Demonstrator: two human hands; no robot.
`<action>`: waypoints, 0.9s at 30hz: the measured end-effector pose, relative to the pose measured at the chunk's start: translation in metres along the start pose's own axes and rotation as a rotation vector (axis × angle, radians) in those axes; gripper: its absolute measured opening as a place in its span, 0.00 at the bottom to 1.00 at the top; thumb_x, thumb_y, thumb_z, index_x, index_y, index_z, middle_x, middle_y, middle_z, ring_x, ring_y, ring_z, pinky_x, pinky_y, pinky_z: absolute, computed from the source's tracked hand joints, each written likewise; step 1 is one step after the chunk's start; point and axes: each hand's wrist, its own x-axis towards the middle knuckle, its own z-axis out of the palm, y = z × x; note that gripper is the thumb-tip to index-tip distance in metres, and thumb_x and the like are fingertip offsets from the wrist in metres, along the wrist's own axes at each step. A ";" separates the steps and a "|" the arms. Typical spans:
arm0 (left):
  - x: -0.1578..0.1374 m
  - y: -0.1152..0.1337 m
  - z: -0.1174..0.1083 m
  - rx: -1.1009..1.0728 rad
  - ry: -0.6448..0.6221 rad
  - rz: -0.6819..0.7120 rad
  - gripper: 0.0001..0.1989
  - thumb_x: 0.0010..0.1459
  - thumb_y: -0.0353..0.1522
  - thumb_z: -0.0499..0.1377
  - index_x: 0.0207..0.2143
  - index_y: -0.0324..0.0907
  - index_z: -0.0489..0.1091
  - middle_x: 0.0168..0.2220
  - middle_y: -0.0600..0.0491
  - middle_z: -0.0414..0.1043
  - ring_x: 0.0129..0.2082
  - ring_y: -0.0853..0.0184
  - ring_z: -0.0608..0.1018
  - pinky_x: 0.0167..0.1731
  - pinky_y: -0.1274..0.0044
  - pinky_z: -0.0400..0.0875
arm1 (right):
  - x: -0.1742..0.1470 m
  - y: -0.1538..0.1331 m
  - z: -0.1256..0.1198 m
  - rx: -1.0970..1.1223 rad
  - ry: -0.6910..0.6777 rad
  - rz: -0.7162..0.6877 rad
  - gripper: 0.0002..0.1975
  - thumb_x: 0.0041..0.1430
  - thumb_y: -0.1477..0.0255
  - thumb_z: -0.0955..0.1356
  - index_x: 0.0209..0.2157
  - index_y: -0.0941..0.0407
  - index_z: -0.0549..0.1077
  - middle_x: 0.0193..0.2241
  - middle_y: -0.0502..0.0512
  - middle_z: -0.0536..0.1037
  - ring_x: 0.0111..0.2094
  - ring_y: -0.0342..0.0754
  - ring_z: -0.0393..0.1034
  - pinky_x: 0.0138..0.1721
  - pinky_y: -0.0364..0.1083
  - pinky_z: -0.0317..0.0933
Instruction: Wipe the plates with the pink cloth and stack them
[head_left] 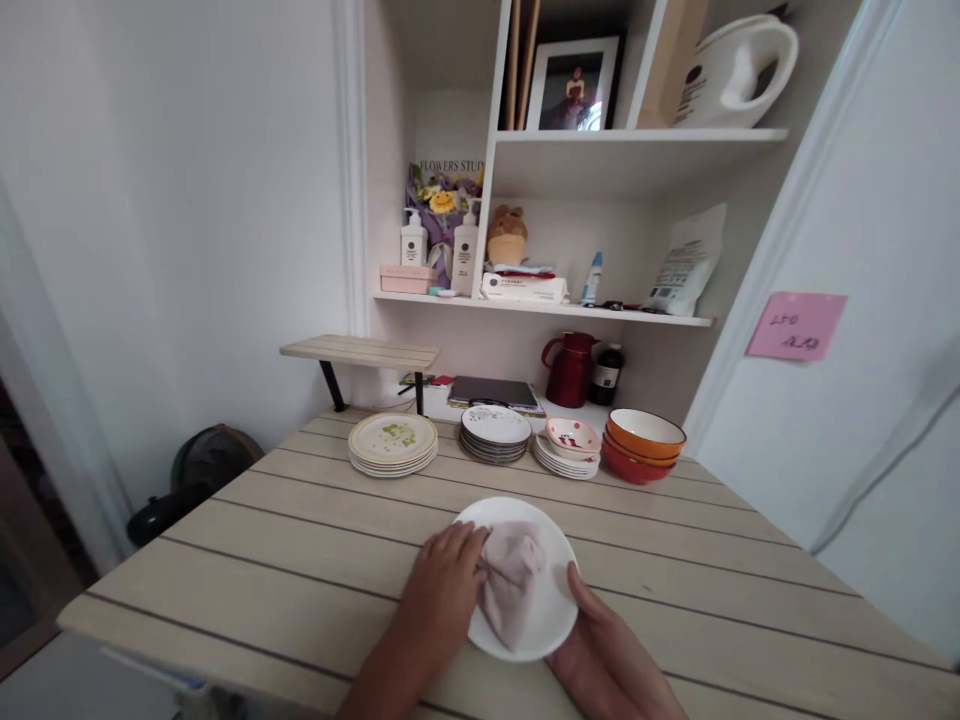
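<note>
A round white plate (556, 545) is held low over the near middle of the wooden table, and a crumpled pale pink cloth (514, 575) lies on it. My left hand (446, 580) comes in from the left, over the plate's left rim, its bent fingers closed at the cloth's left edge. The fingertips are partly hidden against the cloth. On the other side, my right hand (600, 645) grips the plate's right rim, thumb along the edge and fingers underneath, mostly out of sight.
Behind the plate stand a stack of cream plates (394, 440), dark-rimmed plates (495, 430), small plates under a pink square bowl (573, 437), and orange and red bowls (645, 440). A red jug (571, 370) and small riser (360, 350) stand farther back, below shelves (540, 312).
</note>
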 end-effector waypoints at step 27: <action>-0.012 0.040 -0.032 -0.008 -0.119 0.032 0.10 0.56 0.31 0.62 0.41 0.50 0.75 0.46 0.50 0.69 0.46 0.57 0.73 0.46 0.67 0.68 | -0.020 0.018 0.011 0.076 0.031 -0.160 0.21 0.57 0.61 0.69 0.48 0.60 0.75 0.44 0.61 0.80 0.44 0.53 0.71 0.49 0.53 0.63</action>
